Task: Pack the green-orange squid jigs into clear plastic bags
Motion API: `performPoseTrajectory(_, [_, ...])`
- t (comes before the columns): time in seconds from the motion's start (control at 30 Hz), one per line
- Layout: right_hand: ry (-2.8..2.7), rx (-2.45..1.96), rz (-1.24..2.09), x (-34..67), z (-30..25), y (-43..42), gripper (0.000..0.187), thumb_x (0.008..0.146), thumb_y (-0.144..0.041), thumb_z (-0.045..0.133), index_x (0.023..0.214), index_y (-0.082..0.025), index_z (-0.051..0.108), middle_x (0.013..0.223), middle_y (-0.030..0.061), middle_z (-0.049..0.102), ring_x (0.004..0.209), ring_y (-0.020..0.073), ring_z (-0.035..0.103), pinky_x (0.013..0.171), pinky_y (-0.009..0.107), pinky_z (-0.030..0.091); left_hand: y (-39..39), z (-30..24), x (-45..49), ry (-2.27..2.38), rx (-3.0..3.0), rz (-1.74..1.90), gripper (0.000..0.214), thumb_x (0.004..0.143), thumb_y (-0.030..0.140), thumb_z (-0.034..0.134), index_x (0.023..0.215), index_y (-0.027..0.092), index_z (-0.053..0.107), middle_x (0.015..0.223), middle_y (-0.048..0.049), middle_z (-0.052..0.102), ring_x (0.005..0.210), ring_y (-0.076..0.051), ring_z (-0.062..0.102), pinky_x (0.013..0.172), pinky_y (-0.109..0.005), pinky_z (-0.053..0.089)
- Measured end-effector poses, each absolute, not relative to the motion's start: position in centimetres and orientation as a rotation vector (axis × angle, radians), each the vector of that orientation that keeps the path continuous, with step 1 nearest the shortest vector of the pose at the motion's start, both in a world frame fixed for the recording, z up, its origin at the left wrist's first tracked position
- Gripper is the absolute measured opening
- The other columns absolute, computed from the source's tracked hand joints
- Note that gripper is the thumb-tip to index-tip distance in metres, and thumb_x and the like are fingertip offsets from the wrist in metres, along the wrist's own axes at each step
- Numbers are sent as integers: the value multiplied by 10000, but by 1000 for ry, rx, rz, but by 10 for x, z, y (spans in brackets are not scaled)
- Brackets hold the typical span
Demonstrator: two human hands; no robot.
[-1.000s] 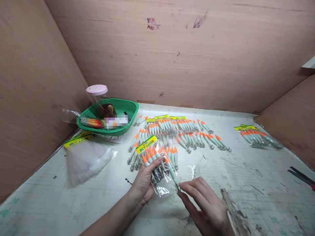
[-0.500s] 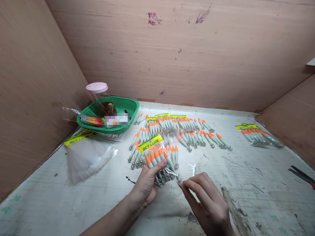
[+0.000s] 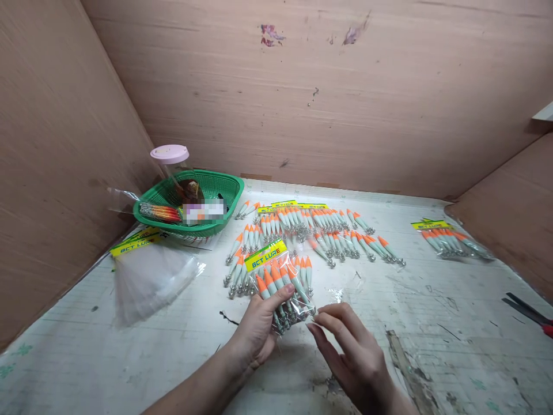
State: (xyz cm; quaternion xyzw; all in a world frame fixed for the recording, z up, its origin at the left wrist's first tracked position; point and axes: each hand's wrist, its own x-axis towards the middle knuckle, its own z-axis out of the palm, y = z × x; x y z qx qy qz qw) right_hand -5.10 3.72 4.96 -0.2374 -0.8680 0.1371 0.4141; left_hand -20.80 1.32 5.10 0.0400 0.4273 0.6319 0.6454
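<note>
My left hand (image 3: 258, 331) grips a clear plastic bag of fishing lures (image 3: 283, 295), thumb on top and fingers underneath. The bag has a yellow-green printed header, tilted up to the left. Inside lie several lures with orange noses, pale bodies and metal hooks at the lower end. My right hand (image 3: 352, 346) is beside the bag's lower right corner, thumb and index fingertip slightly apart around the edge by the rightmost lure's hooks. Whether a fingertip touches the film I cannot tell. Behind the bag, loose lures (image 3: 341, 242) lie in rows on the table.
At the left, empty header bags (image 3: 151, 279) lie fanned out. Behind them stands a green basket (image 3: 233, 199) holding a pink-lidded jar (image 3: 170, 154) and packaged lures. Filled lure bags (image 3: 449, 239) and scissors (image 3: 529, 311) lie at the right. Wooden panels (image 3: 302, 115) enclose the table.
My right thumb and index finger have parted from their pinch at the lure's hooks. The rightmost lure sits slightly further inside the bag. My left hand keeps its hold.
</note>
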Motion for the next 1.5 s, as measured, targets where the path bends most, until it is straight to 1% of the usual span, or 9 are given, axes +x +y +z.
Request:
performPoseTrajectory(0.43, [-2209,-539,431,-40,50,44,217,834,-35,519,1007,-165,536,812,57,579,726,139,587,626,240,515,9,51,-205,938,196,1335,381,668,287,768,986,104,667,839,-108,726,723,-201,683,703,-316,554])
performPoseTrajectory(0.63, [-2147,-585,522,-43,51,43,152,848,-35,506,865,-185,525,675,0,531,586,108,534,521,203,457,9,53,-206,944,231,1276,436,616,288,804,990,114,665,875,-120,714,754,-206,667,678,-319,555])
performPoseTrajectory(0.77, [-2107,-643,619,-44,50,44,127,877,-79,477,826,-189,514,671,-4,523,585,105,536,528,202,460,8,51,-208,907,283,1254,350,677,297,762,949,99,665,934,-141,699,790,-210,661,712,-340,552])
performPoseTrajectory(1.0, [-1903,-765,713,-46,78,103,98,886,-228,527,795,-190,525,656,-18,564,589,106,584,556,218,485,7,74,-221,842,422,1222,530,745,384,683,1214,200,519,1184,-156,624,980,-293,650,723,-367,545])
performPoseTrajectory(1.13, [-1782,-858,671,-53,75,177,151,904,-306,518,819,-182,505,656,-29,549,598,105,576,588,246,487,0,100,-264,1315,806,1240,536,666,371,746,1158,219,596,1224,-153,610,1073,-303,601,863,-385,494])
performPoseTrajectory(1.27, [-1790,-963,659,-59,47,232,214,925,-338,502,981,-138,555,817,0,595,657,99,585,605,262,509,-19,98,-335,2181,1030,1180,498,551,360,784,994,180,646,1287,-159,563,1279,-370,403,1094,-459,235])
performPoseTrajectory(1.33, [-1834,-1026,650,-59,32,245,258,915,-341,526,1075,-141,560,972,36,612,770,126,612,667,299,529,-29,86,-369,2591,865,1046,506,556,426,754,936,125,606,1312,-235,500,1301,-474,301,1068,-560,201])
performPoseTrajectory(1.4, [-1889,-1082,628,-57,21,251,272,909,-334,538,1110,-152,558,1059,55,603,856,151,615,728,334,532,-38,73,-396,2798,593,976,546,548,517,731,908,138,573,1306,-240,472,1282,-563,229,995,-652,214])
performPoseTrajectory(1.5, [-1976,-1129,577,-51,16,253,256,908,-333,538,1090,-156,568,1055,52,606,864,151,612,742,338,527,-50,58,-425,2809,398,996,497,516,544,727,806,179,555,1164,-193,556,1258,-560,273,940,-645,282])
